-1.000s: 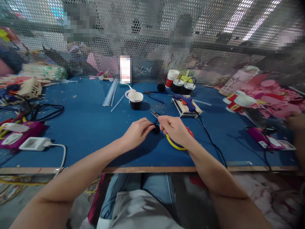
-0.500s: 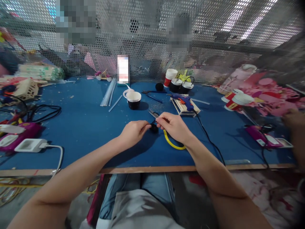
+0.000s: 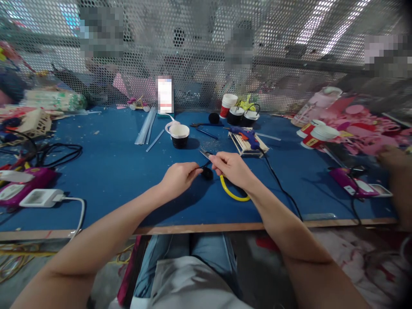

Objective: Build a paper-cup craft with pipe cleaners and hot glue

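Black cord point(image 3: 205, 165) is pinched in the left hand point(image 3: 180, 178), thumb and fingers pressed together on it. Beyond that grip stands a black-and-white cup point(image 3: 180, 138). Just right of the pinching fingertips is a round black pompom point(image 3: 207, 173). Farther right, the right hand point(image 3: 232, 169) is clasped around yellow-handled scissors point(image 3: 237, 198), blades pointing away and leftward. Beyond this grip, rightward, a blue glue gun point(image 3: 246, 135) rests on a wooden rack point(image 3: 238, 145).

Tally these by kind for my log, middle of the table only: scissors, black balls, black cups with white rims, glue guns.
Scissors, in the right hand: 1
Black balls, one beside the left hand: 2
Black cups, white-rimmed: 3
Glue guns: 1
Total: 7
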Demonstrator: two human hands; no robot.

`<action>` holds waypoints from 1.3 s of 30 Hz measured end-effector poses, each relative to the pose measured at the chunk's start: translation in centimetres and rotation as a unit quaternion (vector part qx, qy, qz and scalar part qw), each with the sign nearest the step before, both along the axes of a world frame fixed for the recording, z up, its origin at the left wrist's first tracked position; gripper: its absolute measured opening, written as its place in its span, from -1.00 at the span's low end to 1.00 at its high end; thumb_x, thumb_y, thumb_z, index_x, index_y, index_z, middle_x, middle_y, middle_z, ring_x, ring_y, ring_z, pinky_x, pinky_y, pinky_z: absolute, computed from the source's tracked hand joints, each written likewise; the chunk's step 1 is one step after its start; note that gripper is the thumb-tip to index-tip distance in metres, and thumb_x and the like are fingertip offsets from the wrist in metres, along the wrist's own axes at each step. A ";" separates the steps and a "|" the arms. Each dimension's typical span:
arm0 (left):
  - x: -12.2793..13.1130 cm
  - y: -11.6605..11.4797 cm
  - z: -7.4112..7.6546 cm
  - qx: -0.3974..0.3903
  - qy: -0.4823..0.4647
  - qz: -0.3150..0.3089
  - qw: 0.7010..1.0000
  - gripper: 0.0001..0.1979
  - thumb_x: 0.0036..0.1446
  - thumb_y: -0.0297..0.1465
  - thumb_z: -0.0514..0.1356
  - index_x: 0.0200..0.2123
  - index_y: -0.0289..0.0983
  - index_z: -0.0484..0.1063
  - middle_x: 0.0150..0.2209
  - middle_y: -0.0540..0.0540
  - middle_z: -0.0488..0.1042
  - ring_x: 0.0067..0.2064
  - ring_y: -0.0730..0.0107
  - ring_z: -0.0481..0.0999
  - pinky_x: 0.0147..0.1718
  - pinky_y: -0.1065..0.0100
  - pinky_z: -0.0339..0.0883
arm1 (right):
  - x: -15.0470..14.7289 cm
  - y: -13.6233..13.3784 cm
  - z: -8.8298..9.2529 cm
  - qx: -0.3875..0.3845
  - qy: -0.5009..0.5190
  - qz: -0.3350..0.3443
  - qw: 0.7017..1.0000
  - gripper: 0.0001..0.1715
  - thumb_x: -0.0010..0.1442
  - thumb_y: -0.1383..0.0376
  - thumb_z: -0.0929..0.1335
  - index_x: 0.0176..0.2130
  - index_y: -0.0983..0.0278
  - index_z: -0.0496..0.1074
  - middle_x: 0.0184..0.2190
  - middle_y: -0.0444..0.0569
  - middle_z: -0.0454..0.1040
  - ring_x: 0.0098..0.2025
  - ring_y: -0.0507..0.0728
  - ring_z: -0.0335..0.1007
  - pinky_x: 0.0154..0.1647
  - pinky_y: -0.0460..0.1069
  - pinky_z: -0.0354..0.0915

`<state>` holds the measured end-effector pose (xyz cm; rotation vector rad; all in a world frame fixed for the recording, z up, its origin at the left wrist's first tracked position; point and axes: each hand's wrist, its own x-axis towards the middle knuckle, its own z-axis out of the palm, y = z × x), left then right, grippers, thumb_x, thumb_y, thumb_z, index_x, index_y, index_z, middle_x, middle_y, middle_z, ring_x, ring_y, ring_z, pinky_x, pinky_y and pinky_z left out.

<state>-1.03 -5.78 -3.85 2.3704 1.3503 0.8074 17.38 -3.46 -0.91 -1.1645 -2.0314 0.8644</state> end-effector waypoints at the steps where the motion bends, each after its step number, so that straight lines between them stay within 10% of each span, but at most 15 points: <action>1: 0.0 0.0 0.0 -0.002 -0.004 0.000 1.000 -0.70 0.18 -0.28 -0.04 -0.45 -0.30 0.38 -0.52 -0.05 0.40 -0.50 0.50 0.31 -0.49 0.46 0.09 | 0.1 0.0 0.1 0.005 0.000 -0.004 1.000 -0.54 0.17 0.04 0.20 -0.57 0.28 0.29 -0.72 -0.16 0.28 -0.65 -0.05 0.15 -0.56 -0.10 0.09; 11: -1.2 0.9 1.0 -0.010 -0.041 0.032 0.999 -0.69 0.19 -0.33 -0.07 -0.28 -0.33 0.42 -0.54 -0.05 0.41 -0.53 0.52 0.33 -0.51 0.49 0.13 | 1.3 1.3 0.1 0.037 0.025 -0.053 0.998 -0.65 0.18 0.07 0.21 -0.44 0.27 0.30 -0.54 -0.06 0.40 -0.53 0.03 0.27 -0.50 -0.06 0.19; 17: -1.3 1.2 0.2 0.057 -0.011 0.024 0.998 -0.73 0.19 -0.36 -0.04 -0.29 -0.32 0.43 -0.46 -0.10 0.48 -0.48 0.48 0.39 -0.45 0.45 0.21 | 0.3 1.0 -0.4 0.307 -0.135 -0.030 0.942 -0.63 0.15 0.12 0.27 -0.11 0.28 0.38 -0.16 0.12 0.45 -0.06 0.23 0.26 -0.11 0.10 0.15; 27: -1.8 1.6 0.1 0.158 -0.003 0.086 0.984 -0.77 0.16 -0.34 0.03 -0.24 -0.31 0.42 -0.32 -0.15 0.49 -0.26 0.36 0.45 -0.27 0.37 0.29 | -0.5 0.9 -1.8 0.279 -0.237 -0.051 0.929 -0.64 0.26 0.20 0.15 -0.31 0.28 0.45 -0.39 0.05 0.51 -0.32 0.14 0.38 -0.34 -0.01 0.11; 39: -1.7 1.4 -0.2 0.157 0.077 0.128 0.976 -0.72 0.19 -0.30 -0.04 -0.33 -0.25 0.44 -0.50 -0.05 0.53 -0.48 0.43 0.46 -0.45 0.43 0.16 | -0.6 1.5 -2.4 0.356 -0.291 -0.113 0.881 -0.53 0.25 0.09 0.13 -0.41 0.30 0.43 -0.57 -0.01 0.46 -0.53 0.06 0.29 -0.46 -0.04 -0.02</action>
